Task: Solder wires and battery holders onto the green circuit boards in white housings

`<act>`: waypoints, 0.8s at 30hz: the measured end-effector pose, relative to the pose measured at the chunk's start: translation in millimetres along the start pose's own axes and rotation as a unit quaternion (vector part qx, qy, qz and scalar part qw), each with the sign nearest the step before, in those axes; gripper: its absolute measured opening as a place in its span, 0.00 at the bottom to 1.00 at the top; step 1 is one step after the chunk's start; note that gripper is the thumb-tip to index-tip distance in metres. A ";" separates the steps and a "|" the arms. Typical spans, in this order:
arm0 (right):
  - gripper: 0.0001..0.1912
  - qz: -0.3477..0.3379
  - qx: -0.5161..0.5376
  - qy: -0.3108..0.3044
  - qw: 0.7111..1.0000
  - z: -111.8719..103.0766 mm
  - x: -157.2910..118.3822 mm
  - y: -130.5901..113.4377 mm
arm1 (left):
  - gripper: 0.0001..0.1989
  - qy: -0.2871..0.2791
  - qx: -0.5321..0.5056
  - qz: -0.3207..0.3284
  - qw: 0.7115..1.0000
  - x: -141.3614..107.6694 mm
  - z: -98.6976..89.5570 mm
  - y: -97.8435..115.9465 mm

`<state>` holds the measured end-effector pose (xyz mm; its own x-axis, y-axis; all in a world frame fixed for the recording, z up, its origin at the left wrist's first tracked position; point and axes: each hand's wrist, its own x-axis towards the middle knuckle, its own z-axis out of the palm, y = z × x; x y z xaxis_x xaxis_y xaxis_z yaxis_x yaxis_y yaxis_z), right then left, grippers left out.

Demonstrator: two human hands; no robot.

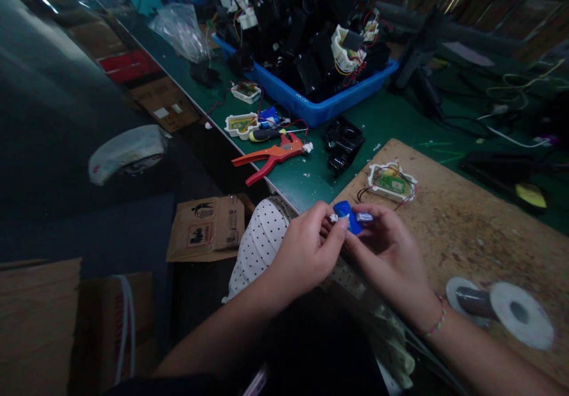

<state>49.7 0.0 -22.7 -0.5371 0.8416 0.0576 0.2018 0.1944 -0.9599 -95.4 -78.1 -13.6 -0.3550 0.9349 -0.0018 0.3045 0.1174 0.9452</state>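
Observation:
Over the near edge of the board, both hands hold a small blue-wrapped battery pack [347,215] with white and silvery bits at its sides. My left hand [311,242] is closed, thumb and forefinger pinching the left side of the pack. Fingers of my right hand [393,251] curl round its right side, partly hiding it. Just beyond them, a white housing [392,182] with a green circuit board and red and black wires lies on the wooden board [471,224].
A blue tray [324,111] heaped with black housings stands behind. Left of the board lie orange-handled cutters [275,156], a screwdriver [267,135], another white housing [241,124] and a black plastic part [342,144]. A wire spool [500,310] rests at right; a cardboard box [207,227] sits below the table.

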 end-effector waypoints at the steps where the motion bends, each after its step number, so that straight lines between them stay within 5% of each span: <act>1: 0.20 -0.006 -0.006 0.001 1.000 -0.2 -0.5 0.6 | 0.11 0.000 0.012 0.004 1.000 0.0 -0.3 1.0; 16: 0.19 -0.017 -0.011 0.006 1.000 0.7 0.7 4.7 | 0.10 -0.022 0.055 0.037 0.998 -1.0 -6.0 3.2; 24: 0.19 -0.052 -0.073 0.009 0.996 -0.3 -2.2 6.3 | 0.09 0.017 0.164 0.076 0.983 -2.2 -1.0 7.5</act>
<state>52.4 -0.5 -28.9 -0.5469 0.8217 0.1606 0.2632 0.3508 -0.8987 -93.2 -79.6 -6.2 -0.3116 0.9386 0.1482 0.6234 0.0842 0.7774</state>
